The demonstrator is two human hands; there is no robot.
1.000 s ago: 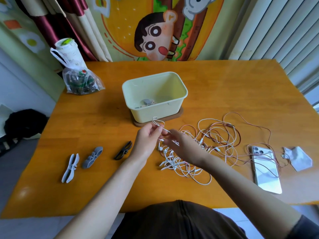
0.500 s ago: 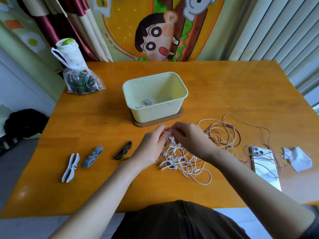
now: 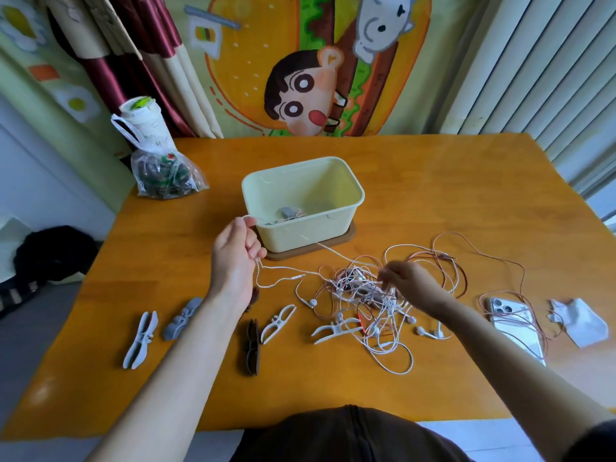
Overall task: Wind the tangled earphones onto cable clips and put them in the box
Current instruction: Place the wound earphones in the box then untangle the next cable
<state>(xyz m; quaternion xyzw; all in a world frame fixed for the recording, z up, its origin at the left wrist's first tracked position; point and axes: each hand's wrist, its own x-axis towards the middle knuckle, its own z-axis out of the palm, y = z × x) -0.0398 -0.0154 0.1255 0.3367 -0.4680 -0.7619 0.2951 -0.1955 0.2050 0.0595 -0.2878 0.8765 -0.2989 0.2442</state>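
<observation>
A tangle of white and pink earphone cables (image 3: pixel 363 291) lies on the wooden table (image 3: pixel 466 201) in front of the pale yellow box (image 3: pixel 301 198). My left hand (image 3: pixel 236 251) grips a white cable strand, lifted left of the box. My right hand (image 3: pixel 408 281) pinches into the tangle's right side. A wound earphone on a grey clip (image 3: pixel 288 213) lies inside the box. Cable clips lie near me: two grey ones (image 3: pixel 141 335) (image 3: pixel 181 318) at the left, a dark one (image 3: pixel 252 346), and two white ones (image 3: pixel 278 323) (image 3: pixel 335 330).
A phone (image 3: pixel 515 323) with pink cable over it and a crumpled paper (image 3: pixel 580 321) lie at the right. A plastic bag with a cup (image 3: pixel 160 168) stands at the back left. The box rests on a brown lid (image 3: pixel 346 236).
My hands have separated. The left hand pulled a white strand up and to the left, the right stayed at the tangle. The view has come closer, and white and dark clips now show.
</observation>
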